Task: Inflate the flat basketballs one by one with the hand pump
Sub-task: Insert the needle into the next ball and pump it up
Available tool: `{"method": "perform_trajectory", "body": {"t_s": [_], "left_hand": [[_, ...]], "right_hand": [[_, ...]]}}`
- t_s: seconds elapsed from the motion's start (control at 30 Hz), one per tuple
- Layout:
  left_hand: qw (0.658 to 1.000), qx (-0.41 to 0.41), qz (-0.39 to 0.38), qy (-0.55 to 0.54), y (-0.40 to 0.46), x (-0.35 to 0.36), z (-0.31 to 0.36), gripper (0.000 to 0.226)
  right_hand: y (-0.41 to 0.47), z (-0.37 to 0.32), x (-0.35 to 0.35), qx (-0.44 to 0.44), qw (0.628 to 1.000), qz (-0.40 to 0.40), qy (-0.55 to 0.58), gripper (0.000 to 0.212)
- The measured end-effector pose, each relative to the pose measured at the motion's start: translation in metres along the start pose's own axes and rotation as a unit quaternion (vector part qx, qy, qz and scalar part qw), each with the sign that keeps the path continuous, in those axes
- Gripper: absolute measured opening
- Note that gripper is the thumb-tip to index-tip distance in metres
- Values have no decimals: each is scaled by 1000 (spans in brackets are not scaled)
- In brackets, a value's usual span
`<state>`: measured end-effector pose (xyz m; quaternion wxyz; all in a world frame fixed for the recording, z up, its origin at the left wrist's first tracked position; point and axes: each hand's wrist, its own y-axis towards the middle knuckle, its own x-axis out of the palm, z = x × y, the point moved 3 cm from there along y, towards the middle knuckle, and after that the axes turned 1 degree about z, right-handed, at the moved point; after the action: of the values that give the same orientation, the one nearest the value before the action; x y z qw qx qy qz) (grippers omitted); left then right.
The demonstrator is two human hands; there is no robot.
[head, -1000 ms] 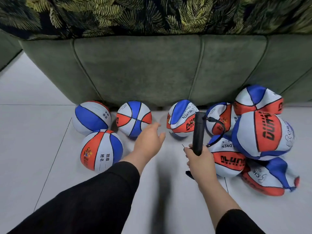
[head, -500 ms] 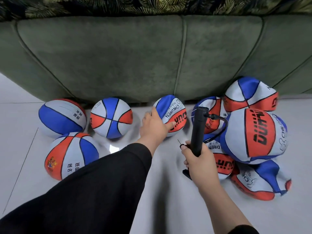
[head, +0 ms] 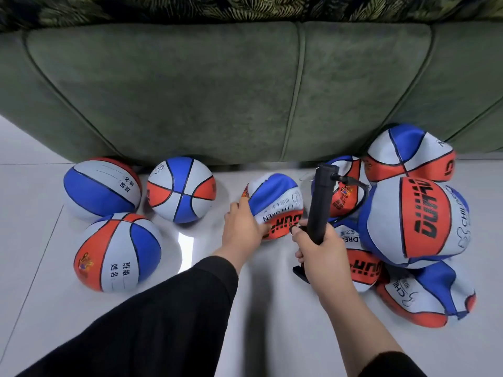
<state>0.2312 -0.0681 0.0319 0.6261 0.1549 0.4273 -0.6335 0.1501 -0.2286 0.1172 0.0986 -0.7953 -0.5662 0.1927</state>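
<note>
Ball (head: 275,202): gripped by left hand (head: 243,232), mid-floor beside sofa (head: 245,99). Pump (head: 319,206): upright, clasped by right hand (head: 321,254), just right.

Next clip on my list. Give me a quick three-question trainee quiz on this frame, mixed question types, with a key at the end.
1. True or false: the right hand grips the black hand pump.
2. The left hand touches which ball? A) the centre ball in front of the green sofa; B) the ball nearest the camera on the left; C) the big one marked in black letters on the right.
3. Fill in: the three round, firm-looking balls lie on the ___ side of the floor.

Key: 1 true; 2 A; 3 left.
</note>
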Motion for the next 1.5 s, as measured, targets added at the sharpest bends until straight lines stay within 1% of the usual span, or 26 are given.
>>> {"method": "perform_trajectory", "body": {"t_s": [0.13,0.23,0.33,0.43,0.5,0.53,0.6,0.63,0.67,0.73,0.77,0.8,0.9,1.03,1.1,1.23,1.33,1.5], "left_hand": [[997,63,17,35,-44,-13,-31,74],[996,78,17,27,-74,-25,-54,79],[994,111,1,16,-99,-43,-82,85],[988,147,-43,29,-120,-57,-107,87],[986,146,-70,47,-132,-62,-125,89],[986,129,-90,46,-137,-62,-133,92],[984,91,-150,31,-148,-62,-143,107],[983,80,-163,22,-154,-62,-144,113],[985,71,-157,17,-159,-63,-145,109],[994,51,-99,1,-166,-68,-141,82],[996,51,-67,-7,-170,-70,-138,73],[997,59,-54,-6,-174,-70,-135,72],[989,98,-87,62,-188,-63,-133,87],[986,104,-90,92,-202,-56,-137,88],[983,119,-90,110,-208,-51,-139,90],[983,126,-70,114,-214,-45,-143,81],[988,107,-59,94,-212,-47,-147,74],[987,104,-64,105,-203,-47,-144,72]], "right_hand": [[-4,-1,13,1,1000,-11,5,10],[-12,5,19,1,1000,-21,4,9],[-28,13,19,10,1000,-9,-19,7],[-47,27,18,25,1000,-10,-7,6],[-64,42,21,43,999,-25,-10,6],[-73,49,23,52,998,-39,-16,6],[-93,63,30,71,994,-77,-31,6],[-101,70,33,76,992,-89,-39,6],[-109,74,35,78,992,-90,-41,6],[-121,79,35,70,994,-78,-28,5],[-126,79,34,66,995,-77,-25,5],[-131,80,32,68,994,-82,-26,5],[-144,81,29,66,991,-108,-42,10],[-154,80,28,51,996,-72,-32,5],[-156,77,27,37,996,-68,-36,4],[-159,77,29,28,995,-86,-46,6],[-158,78,33,25,993,-96,-57,6],[-149,71,35,22,988,-119,-96,4]]}}
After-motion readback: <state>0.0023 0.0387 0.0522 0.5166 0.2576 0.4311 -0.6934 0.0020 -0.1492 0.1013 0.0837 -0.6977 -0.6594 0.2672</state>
